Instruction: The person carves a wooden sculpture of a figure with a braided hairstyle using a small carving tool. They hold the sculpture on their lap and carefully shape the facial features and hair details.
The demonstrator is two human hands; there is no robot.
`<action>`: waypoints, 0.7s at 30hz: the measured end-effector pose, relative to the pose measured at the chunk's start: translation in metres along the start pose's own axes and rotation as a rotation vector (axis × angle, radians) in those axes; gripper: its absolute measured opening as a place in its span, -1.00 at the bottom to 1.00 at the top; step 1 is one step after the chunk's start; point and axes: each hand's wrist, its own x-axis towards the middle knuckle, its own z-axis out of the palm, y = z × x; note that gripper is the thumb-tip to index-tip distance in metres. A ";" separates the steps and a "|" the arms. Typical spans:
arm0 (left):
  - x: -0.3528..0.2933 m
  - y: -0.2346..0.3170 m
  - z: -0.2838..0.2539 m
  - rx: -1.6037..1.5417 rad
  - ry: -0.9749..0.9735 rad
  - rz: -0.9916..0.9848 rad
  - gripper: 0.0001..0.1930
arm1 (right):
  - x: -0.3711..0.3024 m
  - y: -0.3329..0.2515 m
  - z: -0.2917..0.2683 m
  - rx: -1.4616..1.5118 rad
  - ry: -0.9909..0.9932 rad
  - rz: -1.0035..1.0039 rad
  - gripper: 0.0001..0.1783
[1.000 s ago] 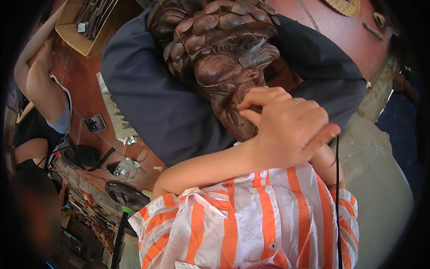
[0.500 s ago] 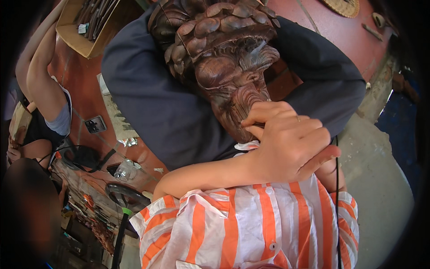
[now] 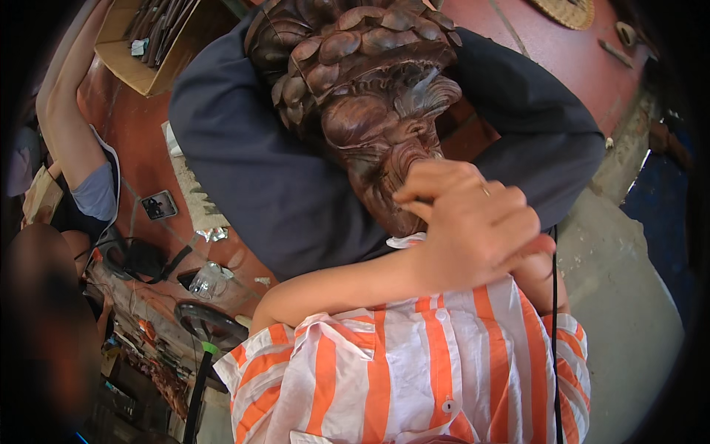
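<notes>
A dark reddish-brown wood carving with rounded, scale-like lobes and swirling grooves rests between my dark-trousered legs. My left hand presses at its near end, over the curved grooves. The fingers are bent and closed; whatever they hold, if anything, is hidden. Coming from the right, my right forearm passes behind the left hand. Only a small part of my right hand shows there, so its grip is concealed. Just below the carving, a scrap of white and orange cloth peeks out.
At upper left, a cardboard box holds several dark rods. Another person's arm is at far left. A clear plastic cup, a black strap and a phone-like object lie on red tiles. A black cable hangs at right.
My left hand has shifted slightly left and is a little blurred, still against the carving's near end. The carving stays put. The other person's arm at far left has moved a little.
</notes>
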 end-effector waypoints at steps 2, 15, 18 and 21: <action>-0.002 0.012 0.004 -0.024 0.033 0.017 -0.78 | 0.014 -0.019 -0.015 -0.363 -0.201 0.016 -0.42; 0.000 0.050 0.033 0.064 0.078 0.143 -0.60 | -0.019 0.003 -0.032 -0.435 0.067 -0.184 -0.86; -0.016 0.050 0.019 -0.003 -0.227 0.227 -0.64 | -0.026 0.014 -0.053 -0.350 0.378 -0.123 -0.95; -0.033 0.042 -0.016 -0.207 -0.657 -0.079 -0.69 | -0.038 0.017 -0.077 -0.258 0.758 -0.017 -0.74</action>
